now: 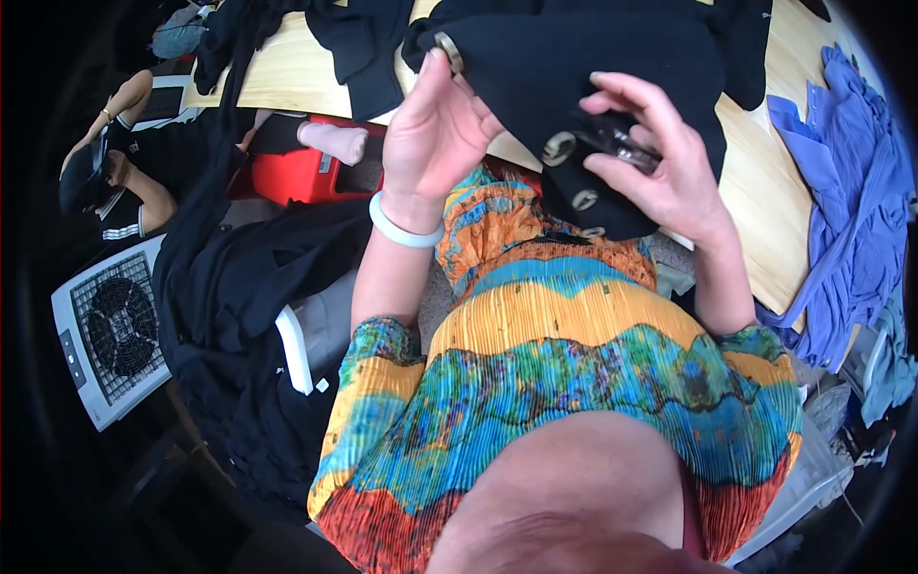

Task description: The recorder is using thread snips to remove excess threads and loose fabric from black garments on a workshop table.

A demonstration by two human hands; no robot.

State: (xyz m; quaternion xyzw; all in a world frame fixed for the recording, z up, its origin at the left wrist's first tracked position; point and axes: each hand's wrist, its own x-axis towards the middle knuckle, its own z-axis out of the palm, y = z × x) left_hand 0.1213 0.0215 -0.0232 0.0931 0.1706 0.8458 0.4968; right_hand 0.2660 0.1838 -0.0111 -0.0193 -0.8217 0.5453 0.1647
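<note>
A black garment point(574, 57) with several round beige buttons point(558, 148) lies over the table edge and hangs toward my lap. My left hand point(435, 129) is raised at its left edge, palm turned up. The thumb tip presses at one beige button point(449, 55) there, and the other fingers lie along the cloth, partly hidden. Over the garment's right part, my right hand point(660, 158) curls its thumb and fingers round a small dark tool with shiny metal point(626, 148). The tool is blurred, so its exact kind does not show.
Pale wooden table point(765, 191) with blue-purple clothing point(846, 210) draped at its right. Red plastic bin point(287, 172) at left, beside another person's foot. Black cloth point(239, 287) lies heaped over something grey, near a fan unit point(120, 320). Another person's arm point(148, 201) shows far left.
</note>
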